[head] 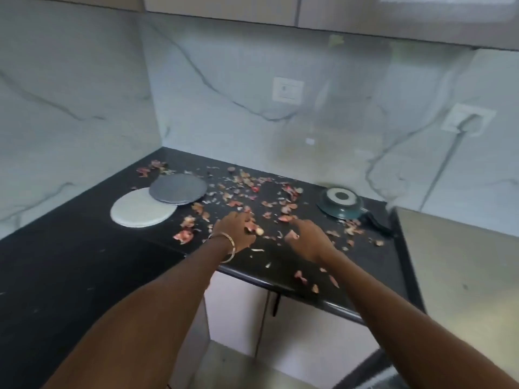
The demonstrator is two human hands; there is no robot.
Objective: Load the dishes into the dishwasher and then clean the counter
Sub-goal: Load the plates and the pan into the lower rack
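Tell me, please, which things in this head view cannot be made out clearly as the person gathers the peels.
- Left hand: its fingertips are covered by its own back and the onion peels, so the grip is unclear.
- Dishwasher: nowhere in the head view.
- Green pan: upside down, so its inside is hidden; its handle blurs into the black counter.
- Wall socket: blurred, details unreadable.
- Steel appliance: cut off by the right edge.
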